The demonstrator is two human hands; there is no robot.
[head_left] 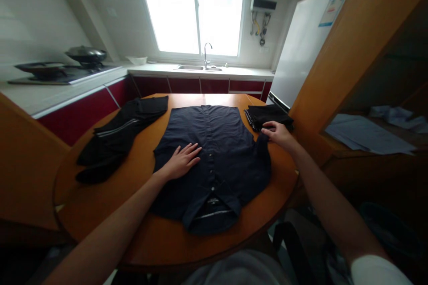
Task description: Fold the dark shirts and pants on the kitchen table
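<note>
A dark navy button-up shirt (230, 156) lies spread on the wooden table, front side up, its collar toward me and its hem toward the window. My left hand (182, 160) rests flat on the shirt front, left of the button line, fingers stretched out. At the shirt's right side my right hand (278, 133) pinches the end of a sleeve, thumb against fingers, lifting it slightly off the table. The sleeve's fabric hangs from those fingertips down to the shirt's side.
Black trousers (123, 129) with white stripes lie along the left of the oval table (147, 249). A folded black stack of clothes (269, 116) sits at the back right. Beyond are a sink (197, 68), a stove with a lidded pan (86, 54) and a fridge (301, 49).
</note>
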